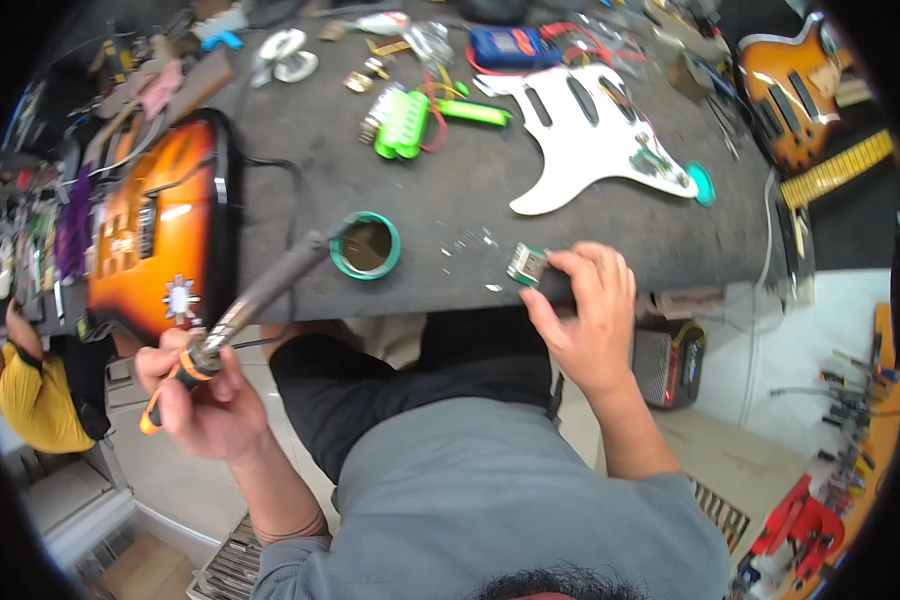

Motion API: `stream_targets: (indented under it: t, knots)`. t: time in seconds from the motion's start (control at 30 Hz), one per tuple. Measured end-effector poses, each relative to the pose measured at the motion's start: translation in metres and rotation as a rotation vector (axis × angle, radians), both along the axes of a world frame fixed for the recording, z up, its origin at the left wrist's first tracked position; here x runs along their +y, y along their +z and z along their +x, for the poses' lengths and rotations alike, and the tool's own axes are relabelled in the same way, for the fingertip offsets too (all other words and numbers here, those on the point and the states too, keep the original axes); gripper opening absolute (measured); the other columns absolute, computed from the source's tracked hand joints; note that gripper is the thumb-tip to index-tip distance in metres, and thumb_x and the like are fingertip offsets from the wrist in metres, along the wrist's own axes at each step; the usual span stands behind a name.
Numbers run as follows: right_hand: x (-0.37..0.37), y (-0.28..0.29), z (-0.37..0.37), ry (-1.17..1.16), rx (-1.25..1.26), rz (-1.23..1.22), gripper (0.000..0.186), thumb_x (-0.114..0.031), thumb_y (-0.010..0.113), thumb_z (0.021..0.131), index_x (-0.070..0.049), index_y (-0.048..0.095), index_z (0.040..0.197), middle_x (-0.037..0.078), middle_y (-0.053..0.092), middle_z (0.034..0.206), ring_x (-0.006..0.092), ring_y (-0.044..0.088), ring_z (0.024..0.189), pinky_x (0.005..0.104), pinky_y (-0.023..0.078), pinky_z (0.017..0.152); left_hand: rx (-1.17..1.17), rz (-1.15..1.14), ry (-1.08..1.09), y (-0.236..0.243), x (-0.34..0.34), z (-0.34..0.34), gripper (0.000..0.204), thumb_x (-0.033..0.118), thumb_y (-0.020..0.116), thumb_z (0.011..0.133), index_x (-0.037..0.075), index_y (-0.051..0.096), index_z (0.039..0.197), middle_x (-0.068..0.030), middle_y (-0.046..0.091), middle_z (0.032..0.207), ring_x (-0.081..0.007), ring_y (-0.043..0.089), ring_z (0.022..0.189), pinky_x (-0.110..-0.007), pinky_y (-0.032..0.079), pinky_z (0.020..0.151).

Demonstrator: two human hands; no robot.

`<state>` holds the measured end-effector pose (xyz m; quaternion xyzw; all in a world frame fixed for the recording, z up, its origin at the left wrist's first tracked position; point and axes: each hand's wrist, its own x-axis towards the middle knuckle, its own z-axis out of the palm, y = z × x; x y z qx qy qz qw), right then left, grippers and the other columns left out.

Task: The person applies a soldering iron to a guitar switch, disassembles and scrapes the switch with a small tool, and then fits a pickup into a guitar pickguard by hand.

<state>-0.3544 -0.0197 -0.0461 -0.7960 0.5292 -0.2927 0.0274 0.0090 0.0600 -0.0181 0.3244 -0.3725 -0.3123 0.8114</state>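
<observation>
My left hand (200, 400) grips a soldering iron (255, 303) with a black-and-orange handle, its long grey barrel angled up to the right over the bench. Its far end overlaps the view of a round teal tin (390, 252) with dark contents; whether they touch I cannot tell. My right hand (590, 310) holds a small square metal part with green (527, 263) between thumb and forefinger at the bench's front edge. Several small white scraps (492, 288) lie beside that part. Behind it lies a white guitar pickguard (570, 165) with electronics attached.
A sunburst guitar body (140, 240) lies at left, another (790, 85) with a neck (835, 170) at right. Green battery holders (405, 125) and a blue meter (510, 47) sit behind on the bench (350, 170). A person in yellow (35, 405) is at far left.
</observation>
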Motion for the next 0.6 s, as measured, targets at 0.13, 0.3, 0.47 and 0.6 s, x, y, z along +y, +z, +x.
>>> stream_targets:
  t: [0.13, 0.3, 0.47, 0.6]
  knots:
    - [-0.003, 0.003, 0.0, 0.031, -0.029, -0.001, 0.048, -0.022, 0.09, 0.076, -0.008, 0.065, 0.115, 0.013, 0.062, 0.113, 0.0342, 0.06, 0.105, 0.045, 0.045, 0.089, -0.097, -0.06, 0.018, 0.013, -0.005, 0.007, 0.022, 0.023, 0.061, 0.103, 0.002, 0.057, 0.109, -0.0119, 0.057, 0.09, -0.0115, 0.049, 0.061, -0.026, 0.043, 0.055]
    - [-0.012, 0.009, 0.002, 0.066, -0.058, 0.008, 0.041, -0.017, 0.087, 0.078, -0.006, 0.062, 0.109, 0.012, 0.06, 0.108, 0.0335, 0.059, 0.101, 0.0437, 0.046, 0.087, -0.203, -0.055, 0.192, 0.066, -0.045, 0.021, 0.016, 0.019, 0.06, 0.106, 0.003, 0.06, 0.106, -0.0085, 0.064, 0.089, -0.01, 0.048, 0.063, -0.026, 0.042, 0.059]
    - [-0.015, 0.004, -0.003, 0.07, -0.067, -0.004, 0.04, -0.016, 0.086, 0.079, -0.006, 0.062, 0.11, 0.012, 0.06, 0.109, 0.0334, 0.059, 0.102, 0.0444, 0.045, 0.086, -0.404, -0.025, 0.203, 0.141, -0.138, 0.021, 0.015, 0.013, 0.073, 0.099, -0.001, 0.067, 0.102, -0.009, 0.068, 0.084, -0.012, 0.06, 0.065, -0.026, 0.046, 0.06]
    - [-0.015, 0.006, -0.001, 0.081, -0.087, -0.008, 0.04, -0.017, 0.085, 0.08, -0.007, 0.061, 0.11, 0.012, 0.06, 0.109, 0.0333, 0.059, 0.103, 0.0446, 0.045, 0.087, -0.45, -0.063, 0.224, 0.178, -0.214, 0.034, 0.022, 0.019, 0.078, 0.097, -0.002, 0.073, 0.098, -0.0046, 0.068, 0.075, -0.0075, 0.059, 0.063, -0.023, 0.044, 0.058]
